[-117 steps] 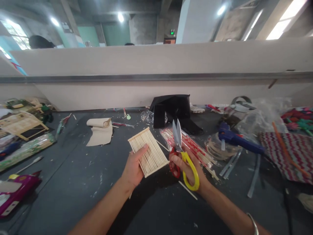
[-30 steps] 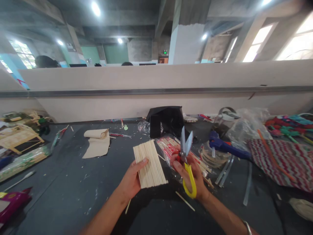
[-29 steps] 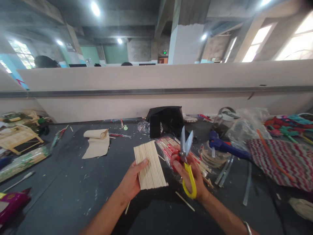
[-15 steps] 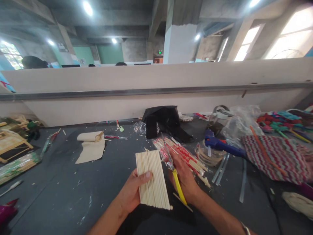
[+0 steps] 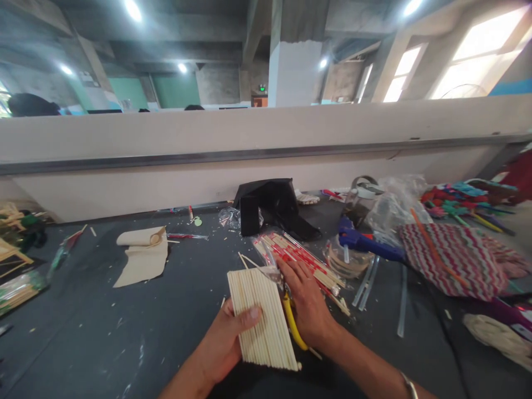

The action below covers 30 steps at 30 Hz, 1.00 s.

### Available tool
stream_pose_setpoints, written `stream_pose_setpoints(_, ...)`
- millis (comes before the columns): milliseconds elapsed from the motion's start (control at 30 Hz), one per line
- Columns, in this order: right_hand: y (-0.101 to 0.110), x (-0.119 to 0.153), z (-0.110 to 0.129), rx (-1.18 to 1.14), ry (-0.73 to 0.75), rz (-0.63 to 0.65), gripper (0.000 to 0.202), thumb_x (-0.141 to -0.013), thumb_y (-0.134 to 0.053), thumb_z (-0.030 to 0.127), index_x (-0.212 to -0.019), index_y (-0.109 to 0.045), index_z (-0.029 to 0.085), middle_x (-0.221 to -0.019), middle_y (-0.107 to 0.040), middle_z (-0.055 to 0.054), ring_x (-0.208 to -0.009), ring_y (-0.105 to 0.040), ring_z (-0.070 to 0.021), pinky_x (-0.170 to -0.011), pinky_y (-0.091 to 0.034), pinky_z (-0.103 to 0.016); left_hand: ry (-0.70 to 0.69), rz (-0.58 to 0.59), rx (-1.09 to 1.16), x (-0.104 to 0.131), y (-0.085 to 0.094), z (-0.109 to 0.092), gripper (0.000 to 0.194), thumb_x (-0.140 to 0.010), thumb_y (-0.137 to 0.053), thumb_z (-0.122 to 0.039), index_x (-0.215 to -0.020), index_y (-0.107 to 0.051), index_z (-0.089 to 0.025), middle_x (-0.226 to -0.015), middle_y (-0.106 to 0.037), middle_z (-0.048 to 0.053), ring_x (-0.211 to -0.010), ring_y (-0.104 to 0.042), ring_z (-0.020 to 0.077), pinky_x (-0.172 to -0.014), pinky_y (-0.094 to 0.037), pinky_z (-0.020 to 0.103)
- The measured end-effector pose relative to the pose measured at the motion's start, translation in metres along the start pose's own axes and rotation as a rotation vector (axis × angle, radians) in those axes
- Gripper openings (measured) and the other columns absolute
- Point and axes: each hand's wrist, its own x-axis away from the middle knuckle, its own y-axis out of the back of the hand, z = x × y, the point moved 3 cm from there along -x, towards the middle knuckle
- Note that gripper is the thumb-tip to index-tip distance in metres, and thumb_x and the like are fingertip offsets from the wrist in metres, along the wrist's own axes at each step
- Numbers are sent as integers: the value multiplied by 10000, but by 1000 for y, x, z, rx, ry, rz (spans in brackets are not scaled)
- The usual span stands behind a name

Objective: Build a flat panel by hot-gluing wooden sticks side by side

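A flat panel of pale wooden sticks (image 5: 266, 327) is gripped by my left hand (image 5: 228, 338), its thumb pressed on the front face. At the panel's right side, my right hand (image 5: 307, 305) holds scissors with a yellow handle (image 5: 293, 327). Their blades point up and left at the panel's top right corner; they are partly blurred. Some loose thin sticks (image 5: 248, 260) stand out just above the panel's top edge. Behind my right hand lie red and clear packets of sticks (image 5: 291, 249).
Rolled beige cloth (image 5: 143, 255) lies left of centre. A black bag (image 5: 270, 205) rests near the partition. To the right are a blue glue gun (image 5: 369, 244), clear glue sticks (image 5: 368, 288), a zigzag-patterned cloth (image 5: 453, 260) and a dark cable (image 5: 449, 332).
The view has shifted to the right. The panel sits slightly lower, and the scissors' blades have tilted leftward over its top right corner. My right hand's fingers are more extended.
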Motion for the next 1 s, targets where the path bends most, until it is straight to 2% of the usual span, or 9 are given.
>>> stream_pose_setpoints(133, 2, 0, 2, -4, -17, -6, 681, -795, -486, 175, -1441, -281, 237, -1260, -531, -149, -1114, -522, -320, -915, -455, -503, -12, 17, 9, 0, -6, -1, 336, -674, -766, -270, -988, -704, -171, -860, -732, 79, -855, -678, 245, -804, -516, 354)
stream_pose_setpoints(300, 2, 0, 4, -68, -2, -40, 609, -754, -522, 195, -1349, -391, 180, -1173, -547, -170, -1026, -570, -311, -851, -504, -447, -3, 76, 33, 1, -7, 0, 354, -672, -767, -288, -1002, -702, -176, -936, -726, 90, -947, -658, 270, -878, -484, 383)
stream_pose_setpoints(433, 4, 1, 3, -118, 32, -79, 630, -742, -535, 217, -1345, -355, 185, -1142, -553, -161, -998, -589, -298, -830, -518, -417, -16, 159, 63, 4, -6, -2, 407, -701, -739, -360, -1060, -680, -179, -1046, -701, 107, -1041, -619, 292, -929, -451, 401)
stream_pose_setpoints(567, 4, 2, 4, -162, 56, -72, 636, -731, -500, 167, -1345, -337, 199, -1113, -562, -146, -955, -607, -280, -795, -530, -387, -67, 176, 71, 5, -4, -8, 428, -729, -716, -363, -1109, -658, -176, -1077, -692, 112, -1068, -605, 289, -953, -435, 391)
stream_pose_setpoints(667, 2, 3, 4, -187, 59, -67, 605, -748, -481, 155, -1335, -342, 189, -1094, -566, -143, -944, -606, -271, -793, -526, -379, -89, 147, 78, 3, -2, -11, 372, -761, -692, -307, -1107, -657, -175, -1053, -702, 103, -1039, -623, 267, -941, -448, 372)
stream_pose_setpoints(800, -1, 2, 2, -196, 23, -21, 543, -782, -488, 181, -1312, -370, 183, -1108, -563, -142, -988, -585, -275, -836, -504, -405, -68, 56, 72, 0, 0, -10, 245, -775, -674, -228, -1011, -692, -166, -955, -729, 89, -961, -659, 247, -908, -478, 369)
stream_pose_setpoints(900, -3, 2, 1, -227, 29, 2, 552, -797, -484, 177, -1330, -341, 179, -1118, -569, -143, -999, -582, -263, -839, -503, -400, -80, -33, 80, 0, 2, -14, 239, -762, -688, -238, -986, -694, -156, -920, -736, 90, -924, -673, 248, -880, -501, 367)
stream_pose_setpoints(1000, -4, 4, 0, -254, 43, -30, 560, -795, -461, 140, -1338, -324, 166, -1119, -581, -148, -994, -590, -254, -819, -512, -391, -124, -128, 99, 0, 5, -22, 248, -764, -686, -255, -987, -686, -145, -924, -736, 97, -903, -680, 250, -858, -519, 358)
